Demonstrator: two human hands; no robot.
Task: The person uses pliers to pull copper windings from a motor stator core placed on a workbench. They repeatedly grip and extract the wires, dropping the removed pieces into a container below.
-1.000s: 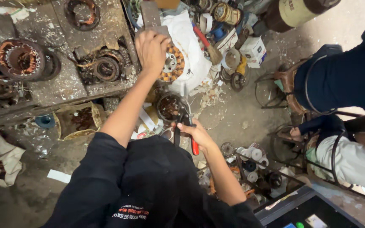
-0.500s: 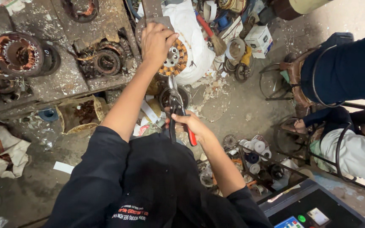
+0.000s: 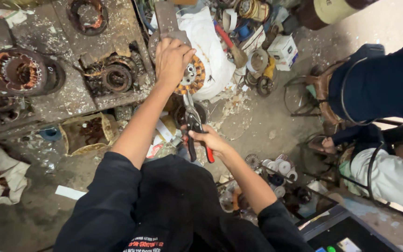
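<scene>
My left hand is stretched forward and rests on a round motor stator with orange copper windings, gripping its left side at the edge of the dirty workbench. My right hand is closer to me and holds a pair of cutting pliers with red and black handles. The plier jaws point up toward the lower edge of the stator and stop just short of it. A dark round motor housing sits just below the stator, partly hidden by the pliers.
Old stators and motor rings lie on the workbench at the left. A white cloth, tape rolls and small parts crowd the far floor. A seated person in dark blue is at the right, beside metal stools.
The view has shifted slightly. My right hand has raised the pliers toward the stator, and my left hand keeps its hold on it.
</scene>
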